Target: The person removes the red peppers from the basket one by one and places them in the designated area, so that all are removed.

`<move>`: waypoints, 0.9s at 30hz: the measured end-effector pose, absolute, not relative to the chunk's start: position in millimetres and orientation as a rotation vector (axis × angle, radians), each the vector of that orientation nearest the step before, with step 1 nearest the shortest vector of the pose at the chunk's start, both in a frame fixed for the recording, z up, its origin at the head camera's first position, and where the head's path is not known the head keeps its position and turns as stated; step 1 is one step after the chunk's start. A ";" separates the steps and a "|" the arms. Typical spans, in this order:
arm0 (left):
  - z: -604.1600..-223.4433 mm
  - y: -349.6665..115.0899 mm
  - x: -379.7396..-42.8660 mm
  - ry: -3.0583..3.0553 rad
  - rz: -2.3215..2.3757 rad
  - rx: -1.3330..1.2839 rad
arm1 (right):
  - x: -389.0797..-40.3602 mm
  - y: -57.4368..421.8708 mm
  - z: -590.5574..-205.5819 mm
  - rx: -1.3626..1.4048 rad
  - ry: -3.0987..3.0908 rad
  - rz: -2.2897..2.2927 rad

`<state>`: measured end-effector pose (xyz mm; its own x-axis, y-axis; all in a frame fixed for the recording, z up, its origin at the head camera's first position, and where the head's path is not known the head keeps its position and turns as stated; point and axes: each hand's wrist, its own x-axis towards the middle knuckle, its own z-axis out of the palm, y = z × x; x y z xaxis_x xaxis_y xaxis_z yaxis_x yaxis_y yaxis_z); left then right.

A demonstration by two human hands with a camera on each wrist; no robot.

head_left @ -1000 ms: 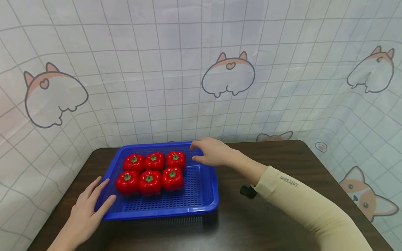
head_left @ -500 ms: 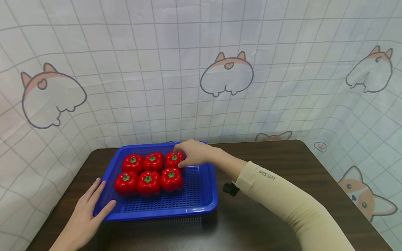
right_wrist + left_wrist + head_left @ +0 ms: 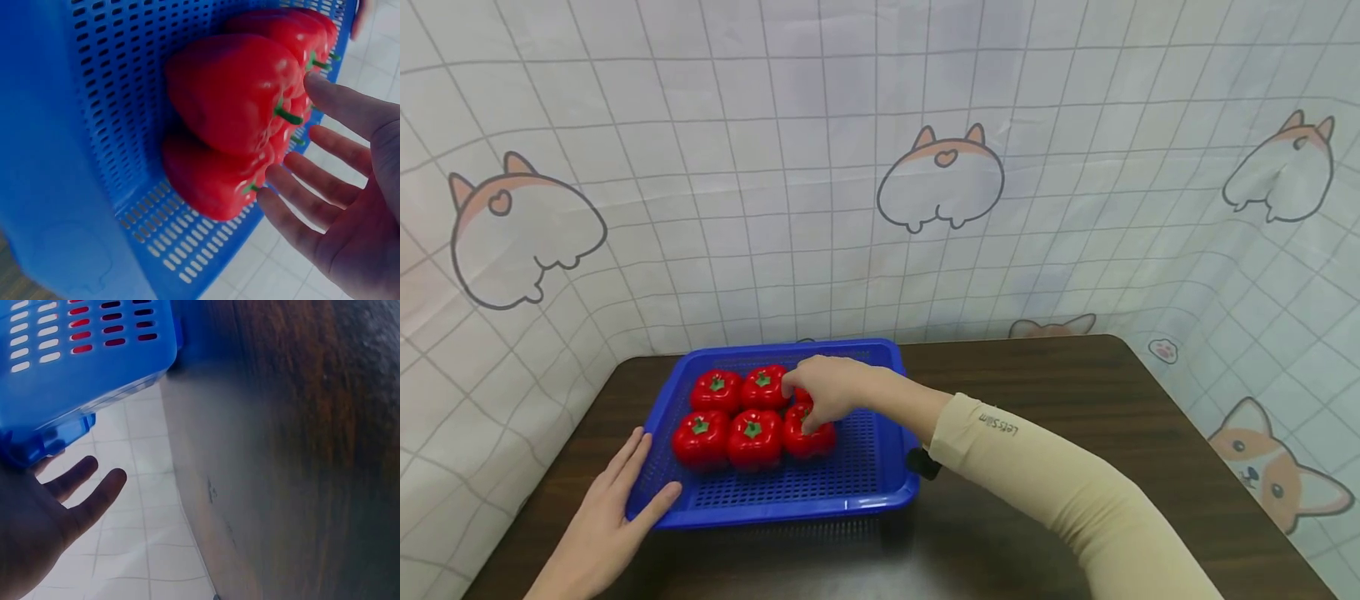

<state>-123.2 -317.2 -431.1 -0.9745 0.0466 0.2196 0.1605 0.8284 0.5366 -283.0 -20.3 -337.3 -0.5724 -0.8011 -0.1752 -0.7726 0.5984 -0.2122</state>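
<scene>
A blue plastic basket [image 3: 790, 513] holds several red bell peppers [image 3: 701, 442] with green stems, set in two rows. My right hand [image 3: 833, 387] is over the two rightmost peppers, fingers spread and bent downward. Its thumb overlaps the front right pepper [image 3: 816, 439]; the back right pepper [image 3: 802, 397] is mostly hidden behind the hand. In the right wrist view, the fingertips [image 3: 317, 84] hover at the stem side of the large pepper [image 3: 231, 94], not wrapped around it. At the basket's left side, my left hand [image 3: 597, 521] lies with extended fingers along the rim.
The basket stands on a dark wooden table [image 3: 1030, 392]. A white grid-patterned cloth [image 3: 760, 208] with dog drawings hangs behind and at the sides. A tan sleeve [image 3: 1045, 475] covers the right forearm, with a small black object [image 3: 922, 463] by its cuff.
My right hand has moved left and downward from the basket's back right rim to over the rightmost peppers. The left hand stays at the left rim, and the peppers keep their places.
</scene>
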 end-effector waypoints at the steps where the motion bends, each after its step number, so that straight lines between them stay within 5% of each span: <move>1: -431.5 -317.3 -123.4 -2.814 -0.853 -0.157 | -281.9 -22.1 -337.9 -1.288 2.580 -0.142; 27: -430.3 -317.4 -125.0 -2.843 -0.880 -0.121 | -272.0 -39.7 -350.4 -1.284 2.612 0.187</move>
<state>-125.0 -317.4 -430.3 -0.9834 0.0292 0.1789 0.1252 0.8232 0.5537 -272.0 -39.7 -350.4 -0.5921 -0.7645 -0.2550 -0.7929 0.6091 0.0151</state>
